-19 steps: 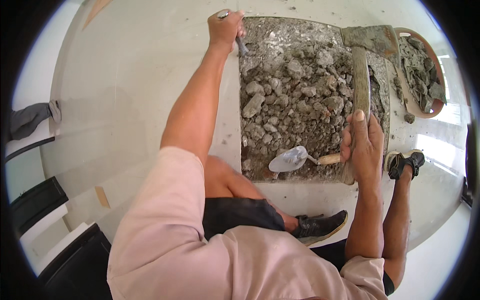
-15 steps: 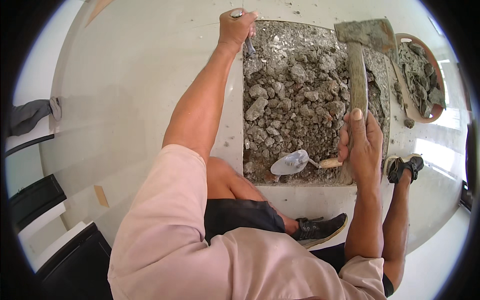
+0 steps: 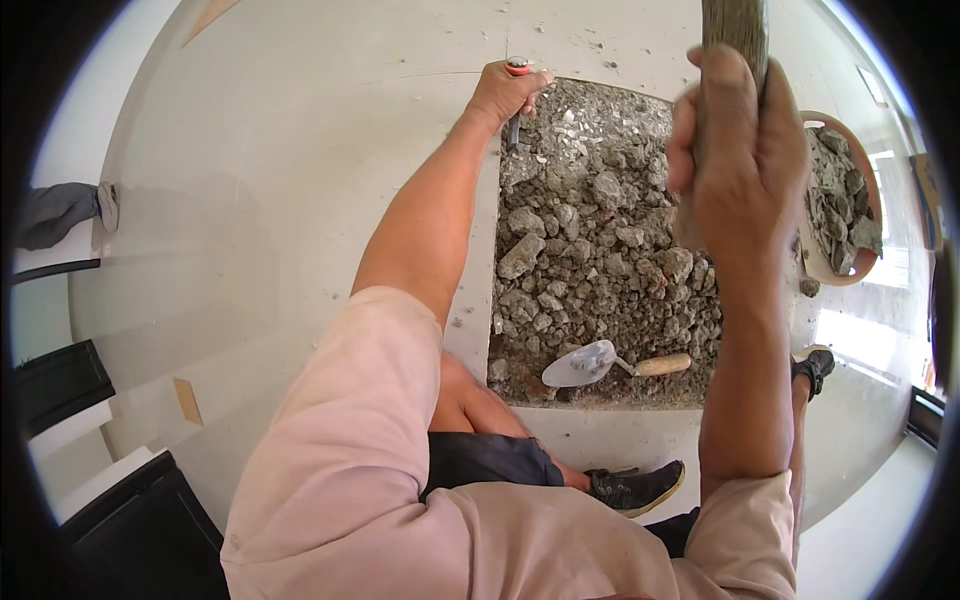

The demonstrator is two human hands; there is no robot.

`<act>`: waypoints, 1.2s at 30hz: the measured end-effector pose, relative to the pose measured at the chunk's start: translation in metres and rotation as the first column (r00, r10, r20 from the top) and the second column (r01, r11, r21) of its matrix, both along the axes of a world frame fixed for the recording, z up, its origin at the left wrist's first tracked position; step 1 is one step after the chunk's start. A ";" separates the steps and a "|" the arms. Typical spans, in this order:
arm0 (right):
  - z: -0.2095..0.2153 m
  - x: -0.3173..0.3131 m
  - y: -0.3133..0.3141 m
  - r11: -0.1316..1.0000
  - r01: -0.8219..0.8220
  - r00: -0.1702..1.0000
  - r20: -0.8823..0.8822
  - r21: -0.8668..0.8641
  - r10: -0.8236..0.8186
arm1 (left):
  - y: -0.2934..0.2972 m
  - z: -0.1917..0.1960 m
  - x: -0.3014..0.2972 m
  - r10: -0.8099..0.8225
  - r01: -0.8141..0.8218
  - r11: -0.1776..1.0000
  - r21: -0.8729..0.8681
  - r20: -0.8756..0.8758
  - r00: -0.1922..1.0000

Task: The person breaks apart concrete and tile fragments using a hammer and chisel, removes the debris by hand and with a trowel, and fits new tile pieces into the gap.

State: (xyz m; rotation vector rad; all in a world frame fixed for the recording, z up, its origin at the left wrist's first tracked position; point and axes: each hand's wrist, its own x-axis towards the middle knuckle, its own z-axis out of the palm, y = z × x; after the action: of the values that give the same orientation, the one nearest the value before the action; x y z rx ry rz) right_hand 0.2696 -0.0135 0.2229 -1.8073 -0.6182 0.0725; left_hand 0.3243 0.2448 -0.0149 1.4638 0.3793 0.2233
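My left hand (image 3: 500, 97) is wrapped round a chisel (image 3: 514, 134) at the far left corner of a square floor patch of broken concrete rubble (image 3: 580, 270). The chisel stands nearly upright, its round metal top and a bit of red showing above my fist and its dark lower end by the tile edge. In my right hand (image 3: 745, 160), raised over the right side of the patch, is the wooden handle of a hatchet (image 3: 735, 25). The hatchet's head lies beyond the upper edge of the picture. A trowel (image 3: 583, 364) with a wooden handle rests on the rubble nearest me.
At the right stands a brown basin (image 3: 874, 190) full of rubble chunks. Pale glossy floor tiles (image 3: 270, 200) surround the patch, with crumbs scattered on them. My shoe (image 3: 640, 488) is just in front of the patch. Black panels (image 3: 140, 520) lie at the lower left.
My right hand has risen, carrying the hatchet up until its head left the picture. My left hand still grips the chisel at the corner. The whole view has shifted slightly.
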 end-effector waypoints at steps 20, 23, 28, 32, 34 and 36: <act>-0.073 -0.025 -0.093 0.964 0.094 0.895 -0.403 -0.249 -0.191 | -0.020 -0.027 0.041 0.341 -0.365 0.930 -0.045 -0.264 0.902; -0.064 -0.038 -0.108 0.976 0.125 0.864 -0.464 -0.180 -0.196 | -0.021 -0.042 0.033 0.394 -0.348 0.894 0.283 -0.127 0.910; -0.055 -0.050 -0.143 0.958 0.222 0.850 -0.446 -0.181 -0.282 | -0.035 -0.035 0.005 0.439 -0.439 0.897 0.052 0.013 0.898; -0.060 -0.054 -0.168 0.940 0.247 0.849 -0.415 -0.234 -0.327 | -0.044 -0.030 -0.007 0.450 -0.450 0.893 -0.020 0.053 0.891; -0.067 -0.055 -0.178 0.933 0.274 0.826 -0.439 -0.234 -0.353 | -0.050 -0.018 -0.010 0.459 -0.457 0.887 -0.065 0.008 0.889; -0.076 -0.051 -0.179 0.937 0.264 0.822 -0.454 -0.231 -0.343 | -0.022 -0.014 -0.002 0.382 -0.393 0.909 -0.139 -0.101 0.919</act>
State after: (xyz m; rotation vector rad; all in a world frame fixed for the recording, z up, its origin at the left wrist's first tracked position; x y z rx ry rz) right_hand 0.2186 -0.1921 0.1473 -1.9203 0.0466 0.3603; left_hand 0.3226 0.2225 -0.0290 1.2320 0.7330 0.4512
